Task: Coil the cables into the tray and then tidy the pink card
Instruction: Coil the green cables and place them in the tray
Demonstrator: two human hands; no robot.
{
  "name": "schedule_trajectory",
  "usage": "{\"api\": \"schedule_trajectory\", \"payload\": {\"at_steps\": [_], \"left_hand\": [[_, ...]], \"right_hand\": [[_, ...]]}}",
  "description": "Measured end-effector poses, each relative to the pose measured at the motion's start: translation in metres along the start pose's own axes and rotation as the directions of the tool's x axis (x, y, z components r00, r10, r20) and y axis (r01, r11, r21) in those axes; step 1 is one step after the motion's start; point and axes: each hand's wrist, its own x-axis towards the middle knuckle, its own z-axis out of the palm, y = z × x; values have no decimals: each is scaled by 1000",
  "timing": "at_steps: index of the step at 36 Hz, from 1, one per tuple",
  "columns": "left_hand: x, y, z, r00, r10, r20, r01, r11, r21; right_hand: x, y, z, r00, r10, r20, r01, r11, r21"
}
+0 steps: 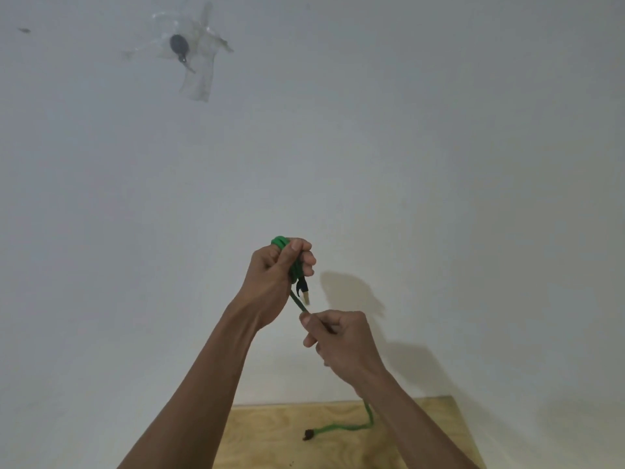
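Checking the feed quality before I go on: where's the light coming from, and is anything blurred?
Head view: hand shadows fall right of the hands on the wall, so the light comes from the left; the green cable in the left hand is sharp, its plug slightly smeared; no glare; dim, wide-angle framing.

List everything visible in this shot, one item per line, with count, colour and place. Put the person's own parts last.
Green braided cable: one, green; several loops bunched in the left hand, a strand running down to the right hand, its tail trailing onto the table.
Gold-tipped black plug: one, black with a gold end; hanging below the left hand's loops.
Dark end piece: one, dark; lying on the table at the cable's tail, too blurred to identify.
Light plywood table: one, pale wood; bottom centre.
White wall: one, white; fills the background.
Clear tape patch over a dark fitting: one, clear and grey; upper left of the wall.
Left hand: one; raised, closed on the loops.
Right hand: one; lower, pinching the strand.
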Motion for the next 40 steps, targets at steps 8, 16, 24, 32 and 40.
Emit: {"api": "schedule_trajectory", "payload": {"at_steps": [8, 16, 24, 32, 40], "left_hand": [[-3, -7, -15, 999, 37, 6, -37, 965, 258], [-26, -18, -17, 967, -179, 179, 68, 864, 499], [-40, -9, 5, 849, -442, 289, 439, 895, 79], [-47, -4, 18, 827, -280, 487, 428, 875, -225], [-24, 18, 35, 908, -48, 417, 189, 934, -304]], "right_hand": [[-5, -2, 3, 989, -149, 3, 146, 967, -211], [27, -47, -27, 915, -377, 145, 399, 787, -470], [58, -65, -43, 884, -378, 276, 428, 891, -154], [61, -45, -46, 917, -272, 292, 210, 951, 225], [28, -5, -21, 977, -41, 207, -17, 962, 271]]}}
